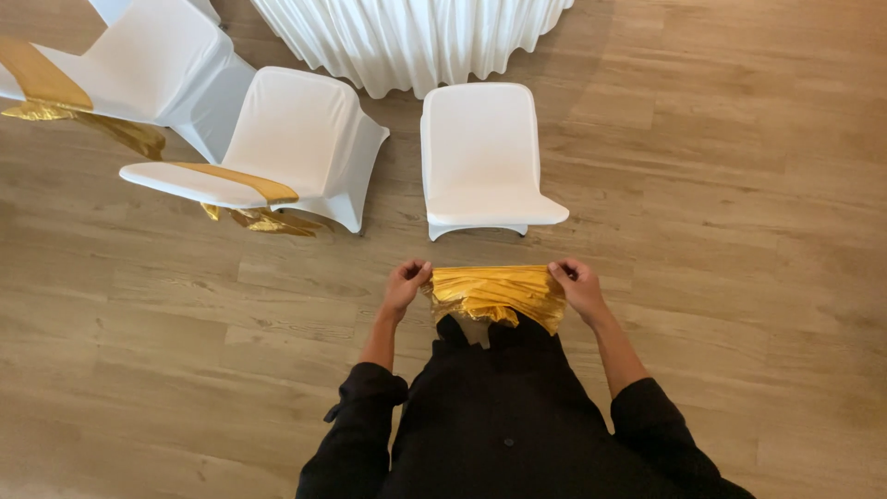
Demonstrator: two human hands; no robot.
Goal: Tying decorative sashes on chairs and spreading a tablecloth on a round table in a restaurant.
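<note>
A gold satin sash [496, 291] is stretched between my two hands in front of my body. My left hand [406, 286] grips its left end with the fingers closed. Gripping the right end in the same way is my right hand [577, 286]. The cloth sags in folds between them, above my black clothing. Just beyond the sash stands a chair in a plain white cover [482, 157] with its back towards me and no sash on it.
To the left stand two more white-covered chairs [277, 148], [139, 65], each with a gold sash tied round its back. A round table with a pleated white cloth [407, 37] is at the top. The floor is light wood planks.
</note>
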